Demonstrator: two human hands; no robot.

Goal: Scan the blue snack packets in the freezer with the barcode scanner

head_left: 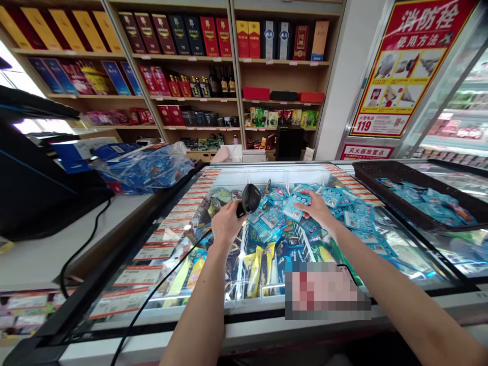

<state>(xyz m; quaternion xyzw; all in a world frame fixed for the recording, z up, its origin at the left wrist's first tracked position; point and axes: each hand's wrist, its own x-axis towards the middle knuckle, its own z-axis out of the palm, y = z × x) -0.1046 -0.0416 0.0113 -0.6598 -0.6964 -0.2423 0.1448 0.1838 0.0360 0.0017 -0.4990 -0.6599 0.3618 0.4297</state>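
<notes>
My left hand (225, 223) is closed round the handle of a black barcode scanner (250, 199), its head raised above the freezer and its cord (163, 278) trailing down to the front left. My right hand (315, 207) pinches a light-blue ice cream packet (296, 205) by its right side, just right of the scanner. Beneath both hands, more blue packets (270, 217) lie heaped in the chest freezer (263, 311). Other blue packets (360, 218) are spread at the right. Yellow-wrapped ice creams (259, 269) fill a wire basket nearer me.
A phone-like object with a blurred face (324, 292) rests on the freezer's front edge. At the right stands a dark tray (414, 203) with blue packets. Bagged blue packages (148, 165) lie on the left counter (125, 216). Shelves of boxes (190, 56) line the back.
</notes>
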